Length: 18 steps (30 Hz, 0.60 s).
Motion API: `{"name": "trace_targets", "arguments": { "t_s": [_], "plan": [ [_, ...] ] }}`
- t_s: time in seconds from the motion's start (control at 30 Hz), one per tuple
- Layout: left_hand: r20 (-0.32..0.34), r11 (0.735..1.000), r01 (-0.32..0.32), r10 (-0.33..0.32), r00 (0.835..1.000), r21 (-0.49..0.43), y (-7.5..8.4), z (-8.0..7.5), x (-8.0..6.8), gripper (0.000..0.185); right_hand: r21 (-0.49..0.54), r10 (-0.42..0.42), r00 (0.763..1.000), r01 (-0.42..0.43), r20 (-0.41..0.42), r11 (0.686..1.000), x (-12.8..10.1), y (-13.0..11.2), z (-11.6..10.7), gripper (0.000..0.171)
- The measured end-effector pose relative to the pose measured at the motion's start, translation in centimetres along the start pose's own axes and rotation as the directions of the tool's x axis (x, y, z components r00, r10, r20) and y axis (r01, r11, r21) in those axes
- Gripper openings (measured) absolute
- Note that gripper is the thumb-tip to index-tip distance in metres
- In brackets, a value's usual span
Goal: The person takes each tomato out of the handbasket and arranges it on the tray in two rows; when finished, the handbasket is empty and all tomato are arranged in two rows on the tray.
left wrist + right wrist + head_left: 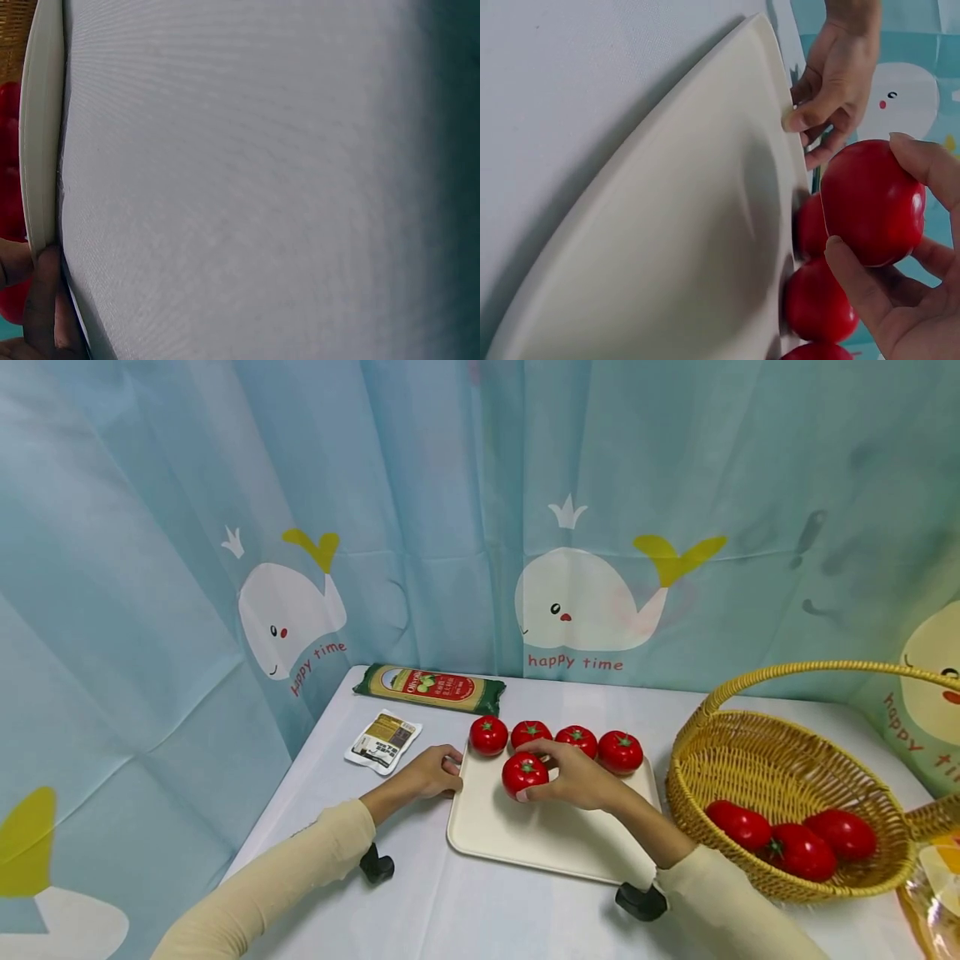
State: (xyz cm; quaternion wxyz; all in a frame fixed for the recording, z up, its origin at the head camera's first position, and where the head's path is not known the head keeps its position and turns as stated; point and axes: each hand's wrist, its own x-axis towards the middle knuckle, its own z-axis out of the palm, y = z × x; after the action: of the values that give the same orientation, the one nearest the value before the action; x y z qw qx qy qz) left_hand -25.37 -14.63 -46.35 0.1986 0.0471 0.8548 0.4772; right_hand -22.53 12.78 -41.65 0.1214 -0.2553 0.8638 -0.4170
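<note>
The right hand (577, 777) curls its fingers and thumb round a red tomato (524, 773), grasping it over the cream tray (555, 835), towards the tray's far left part. In the right wrist view the tomato (871, 202) sits between thumb and fingertips, apart from the tray floor. Just behind it a row of four tomatoes (556, 741) lines the tray's far edge, close together; the held one is just in front of the second in the row. The near half of the tray lies bare.

The left hand (429, 770) rests at the tray's left far corner, fingers bent, with fingertips (801, 118) touching the rim; whether it truly grips the rim I cannot tell.

The tray lies on the white-covered bench (450, 910), its right edge near a wicker basket (750, 760) holding three more tomatoes (795, 842). Left of the tray lie a small sachet (383, 740) and, by the curtain (150, 527), a green pasta packet (430, 687). Bare bench shows in front of the tray, between the forearms.
</note>
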Motion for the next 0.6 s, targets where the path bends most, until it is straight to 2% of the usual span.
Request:
{"name": "trace_targets", "arguments": {
  "t_s": [0.6],
  "plan": [
    [-0.001, 1.000, 0.002, -0.002, 1.000, 0.008, 0.0, 0.1, 0.0, 0.044, 0.045, 0.014, 0.999, -0.015, 0.031, 0.999, 2.5, 0.1, 2.8, 0.064]
  ]
}}
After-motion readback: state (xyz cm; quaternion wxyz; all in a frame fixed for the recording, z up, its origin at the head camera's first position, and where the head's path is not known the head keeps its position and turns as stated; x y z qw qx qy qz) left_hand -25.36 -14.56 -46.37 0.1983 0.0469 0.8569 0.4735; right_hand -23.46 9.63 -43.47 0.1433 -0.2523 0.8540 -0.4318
